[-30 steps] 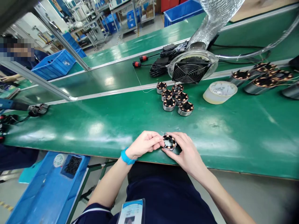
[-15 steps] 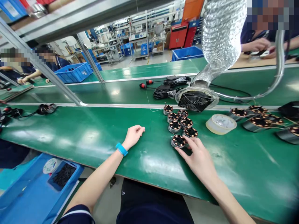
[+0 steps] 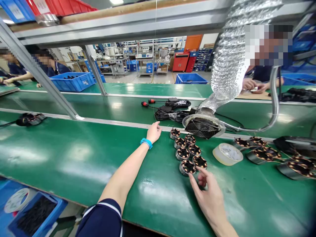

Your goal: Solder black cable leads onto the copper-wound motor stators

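Several small round motor stators [image 3: 187, 151] with copper windings stand grouped on the green table [image 3: 74, 154]. My right hand [image 3: 209, 197] hovers just in front of the nearest stator [image 3: 187, 167], fingers spread and holding nothing. My left hand [image 3: 153, 131], a blue band on its wrist, stretches far across the table towards the metal strip at its back edge. Its fingers are loosely curled and apart, and I see nothing in them. It is just left of the farthest stator [image 3: 174, 133].
A fan [image 3: 202, 126] with a silver flexible duct [image 3: 228, 65] stands behind the stators. A tape roll [image 3: 227, 153] and larger stators [image 3: 269, 154] lie to the right. Black cables [image 3: 170, 110] lie on the far belt. People work at the far side. A blue bin [image 3: 32, 210] sits below left.
My right hand let go of the stator it had set beside the group and drew back. My left hand reached farther across the table. My view rose.
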Motion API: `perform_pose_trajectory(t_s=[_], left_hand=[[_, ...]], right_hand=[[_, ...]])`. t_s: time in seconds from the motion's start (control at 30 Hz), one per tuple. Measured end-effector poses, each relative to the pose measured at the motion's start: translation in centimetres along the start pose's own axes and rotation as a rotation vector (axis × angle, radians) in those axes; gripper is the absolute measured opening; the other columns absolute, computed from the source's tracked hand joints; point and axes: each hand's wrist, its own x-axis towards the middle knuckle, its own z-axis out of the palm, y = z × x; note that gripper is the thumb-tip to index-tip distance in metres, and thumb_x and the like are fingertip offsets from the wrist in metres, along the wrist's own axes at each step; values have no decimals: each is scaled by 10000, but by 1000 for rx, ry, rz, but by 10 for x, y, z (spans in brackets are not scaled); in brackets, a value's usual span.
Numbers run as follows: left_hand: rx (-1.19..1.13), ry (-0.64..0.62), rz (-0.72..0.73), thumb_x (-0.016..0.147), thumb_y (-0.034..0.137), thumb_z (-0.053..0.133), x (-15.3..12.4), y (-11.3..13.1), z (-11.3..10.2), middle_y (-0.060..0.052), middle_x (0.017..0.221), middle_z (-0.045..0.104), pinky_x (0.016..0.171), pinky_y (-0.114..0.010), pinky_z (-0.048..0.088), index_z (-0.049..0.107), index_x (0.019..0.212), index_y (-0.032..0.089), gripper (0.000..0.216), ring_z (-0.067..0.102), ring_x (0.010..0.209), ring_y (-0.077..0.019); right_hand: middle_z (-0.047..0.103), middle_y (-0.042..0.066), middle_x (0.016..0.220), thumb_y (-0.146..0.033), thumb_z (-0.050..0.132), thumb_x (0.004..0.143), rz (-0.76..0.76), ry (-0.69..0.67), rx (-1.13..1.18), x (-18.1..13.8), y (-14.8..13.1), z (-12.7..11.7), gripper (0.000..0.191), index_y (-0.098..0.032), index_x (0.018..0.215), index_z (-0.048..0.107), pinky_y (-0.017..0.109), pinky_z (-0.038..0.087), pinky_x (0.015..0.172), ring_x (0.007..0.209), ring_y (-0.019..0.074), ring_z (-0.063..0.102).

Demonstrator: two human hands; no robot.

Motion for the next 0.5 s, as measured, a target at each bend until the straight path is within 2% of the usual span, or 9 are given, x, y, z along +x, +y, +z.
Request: perform_pose_trajectory(t_s=[0.07,0.13,0.2,0.3,0.4,0.5], left_hand=[[-19,24,1,957,128,505,9,-2,3,-70,1018,706,856,-277,530,617,1199,145,267,670,893,-158],[-13,59,1,956,79,439,16,-6,0,-52,1019,708,847,-243,528,621,1092,163,242,672,898,-130],[26,112,-22,939,22,368,24,-15,-7,-66,1084,697,873,-245,528,594,1122,165,324,674,941,-125],[129,191,-79,906,-31,276,44,-30,-23,-149,1225,644,929,-331,531,514,1294,134,484,666,1040,-173],[237,177,-1,913,21,354,69,-38,-35,-203,1405,544,1065,-419,466,474,1397,117,508,564,1277,-248],[330,20,220,866,150,589,94,-33,-32,-150,1532,471,1195,-422,340,509,1426,156,566,414,1433,-282]], right_hand=[[536,1,829,-445,604,990,-6,17,14,1,2,1,341,-195,1222,588,287,519,616,639,153,537],[540,1,826,-428,619,983,-19,26,31,1,3,1,316,-202,1204,598,285,524,618,639,154,546],[547,3,826,-404,628,978,-27,35,48,1,3,1,289,-208,1189,604,286,530,615,632,154,555],[551,6,821,-389,637,972,-36,51,59,2,3,2,268,-206,1165,608,284,534,608,624,154,566],[542,-1,788,-375,641,973,-61,51,79,4,3,1,248,-193,1139,614,261,526,589,600,140,559],[547,-4,766,-334,646,971,-65,38,118,6,1,0,213,-190,1126,621,246,523,583,590,134,562]])
